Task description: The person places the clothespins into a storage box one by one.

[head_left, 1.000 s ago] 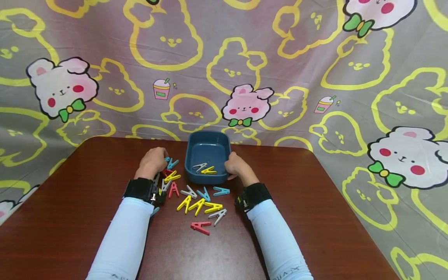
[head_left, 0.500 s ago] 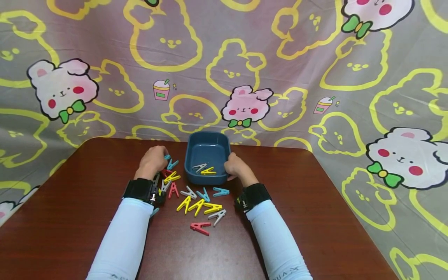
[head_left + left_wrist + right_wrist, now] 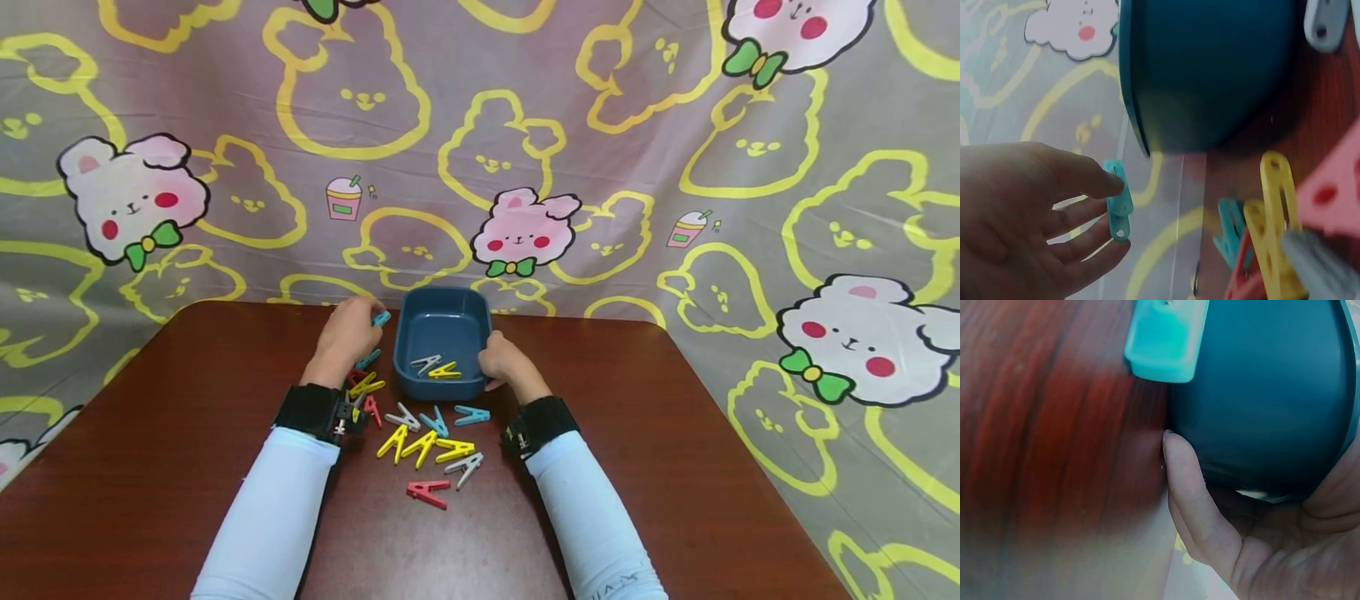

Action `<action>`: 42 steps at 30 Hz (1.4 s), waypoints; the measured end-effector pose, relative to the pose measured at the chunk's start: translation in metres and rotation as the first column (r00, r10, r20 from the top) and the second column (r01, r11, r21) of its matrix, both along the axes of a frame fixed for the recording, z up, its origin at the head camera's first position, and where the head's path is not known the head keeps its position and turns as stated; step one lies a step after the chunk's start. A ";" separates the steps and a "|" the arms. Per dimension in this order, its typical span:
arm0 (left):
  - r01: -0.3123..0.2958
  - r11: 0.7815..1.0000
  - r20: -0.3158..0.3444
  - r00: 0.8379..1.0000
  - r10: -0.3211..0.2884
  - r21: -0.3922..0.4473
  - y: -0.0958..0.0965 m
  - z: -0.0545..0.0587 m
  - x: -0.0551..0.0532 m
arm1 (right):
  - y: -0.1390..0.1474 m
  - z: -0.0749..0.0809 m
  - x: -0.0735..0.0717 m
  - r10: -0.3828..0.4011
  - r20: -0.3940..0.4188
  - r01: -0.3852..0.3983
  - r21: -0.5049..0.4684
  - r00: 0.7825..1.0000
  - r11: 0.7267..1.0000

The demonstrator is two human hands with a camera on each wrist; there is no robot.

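My left hand (image 3: 350, 333) pinches a light-blue clothespin (image 3: 1119, 200) between thumb and fingers, lifted beside the left rim of a dark-blue bin (image 3: 405, 358). At the bin's right side, my right hand (image 3: 506, 362) holds the wall near its front corner; in the right wrist view a finger (image 3: 1188, 478) lies along the bin's base. Inside the bin lie a grey clothespin (image 3: 427, 362) and a yellow clothespin (image 3: 444, 372). Under my left wrist are a blue clothespin (image 3: 368, 359), a yellow clothespin (image 3: 366, 385) and a red clothespin (image 3: 372, 410), partly overlapping others.
Several more clothespins lie in front of the bin on the brown table (image 3: 637, 467), among them a blue one (image 3: 472, 414), a yellow one (image 3: 454, 451), a grey one (image 3: 466, 469) and a red one (image 3: 428, 493). A patterned curtain (image 3: 420, 192) hangs behind the table's back edge.
My left hand has risen from the clothespins on the left and moved right toward the bin, carrying a light-blue clothespin. The right hand stays at the bin.
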State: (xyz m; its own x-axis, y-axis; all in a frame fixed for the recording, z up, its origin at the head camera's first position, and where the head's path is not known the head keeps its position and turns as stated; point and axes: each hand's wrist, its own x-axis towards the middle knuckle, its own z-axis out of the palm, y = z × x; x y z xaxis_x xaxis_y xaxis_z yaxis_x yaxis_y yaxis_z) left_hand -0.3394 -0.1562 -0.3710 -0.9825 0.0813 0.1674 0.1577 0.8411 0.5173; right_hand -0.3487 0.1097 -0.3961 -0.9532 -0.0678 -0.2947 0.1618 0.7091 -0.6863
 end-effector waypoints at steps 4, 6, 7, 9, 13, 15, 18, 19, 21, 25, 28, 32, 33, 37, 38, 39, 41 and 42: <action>0.036 0.999 -0.057 0.998 -0.035 0.012 0.015 0.002 0.002 | 0.000 0.001 0.000 0.005 -0.002 -0.005 -0.002 1.000 1.000; 0.052 0.999 -0.074 0.996 -0.050 0.017 0.022 0.002 0.003 | 0.000 0.000 0.000 0.006 -0.002 -0.006 -0.003 1.000 1.000; 0.059 0.998 -0.081 0.995 -0.058 0.014 0.025 0.002 0.004 | 0.000 0.000 -0.001 0.005 -0.003 -0.005 -0.003 1.000 1.000; 0.069 0.998 -0.080 0.994 -0.069 0.004 0.031 0.001 0.005 | -0.001 0.000 -0.001 0.000 0.000 0.000 -0.005 1.000 1.000; 0.085 0.996 -0.077 0.993 -0.086 -0.016 0.041 0.001 0.009 | -0.001 0.001 0.000 -0.008 0.007 0.008 -0.002 1.000 1.000; 0.094 0.995 -0.083 0.992 -0.095 -0.015 0.046 0.001 0.010 | -0.001 0.001 0.000 -0.006 0.007 0.006 -0.003 1.000 1.000; 0.118 0.993 -0.088 0.989 -0.119 -0.016 0.053 0.001 0.011 | 0.000 0.001 0.000 0.000 0.004 0.000 -0.012 1.000 1.000; 0.128 0.992 -0.087 0.988 -0.129 -0.016 0.056 0.001 0.012 | 0.000 0.001 0.000 0.002 0.004 -0.002 -0.015 1.000 1.000; 0.149 0.989 -0.071 0.986 -0.150 -0.024 0.060 0.000 0.013 | 0.000 0.001 0.000 0.003 0.006 -0.003 -0.017 1.000 1.000; 0.194 0.981 -0.028 0.980 -0.195 -0.021 0.067 -0.004 0.014 | -0.001 0.001 0.001 0.002 0.005 -0.002 -0.005 1.000 1.000; 0.220 0.975 -0.013 0.975 -0.220 -0.008 0.072 -0.006 0.015 | 0.000 0.003 0.002 0.001 0.001 -0.001 0.009 1.000 1.000; 0.229 0.973 -0.004 0.973 -0.229 -0.010 0.079 -0.009 0.014 | 0.002 0.003 0.002 0.004 0.001 -0.004 0.014 1.000 1.000; 0.228 0.974 0.000 0.974 -0.228 -0.014 0.080 -0.010 0.013 | 0.002 0.003 0.001 0.004 0.004 -0.004 0.014 1.000 1.000; 0.223 0.974 0.010 0.975 -0.223 -0.032 0.085 -0.012 0.012 | 0.001 0.001 -0.002 -0.006 0.019 0.006 0.010 1.000 1.000; 0.223 0.974 0.012 0.975 -0.223 -0.034 0.086 -0.013 0.012 | 0.001 0.001 -0.002 -0.007 0.022 0.007 0.010 1.000 1.000; 0.222 0.974 0.016 0.975 -0.221 -0.036 0.087 -0.014 0.012 | 0.000 0.001 -0.003 -0.008 0.024 0.008 0.008 1.000 1.000; 0.222 0.974 0.024 0.975 -0.221 -0.037 0.088 -0.016 0.012 | 0.000 0.001 -0.002 -0.008 0.025 0.008 0.005 1.000 1.000; 0.222 0.974 0.029 0.975 -0.221 -0.035 0.089 -0.017 0.012 | 0.000 0.001 -0.002 -0.007 0.025 0.007 0.004 1.000 1.000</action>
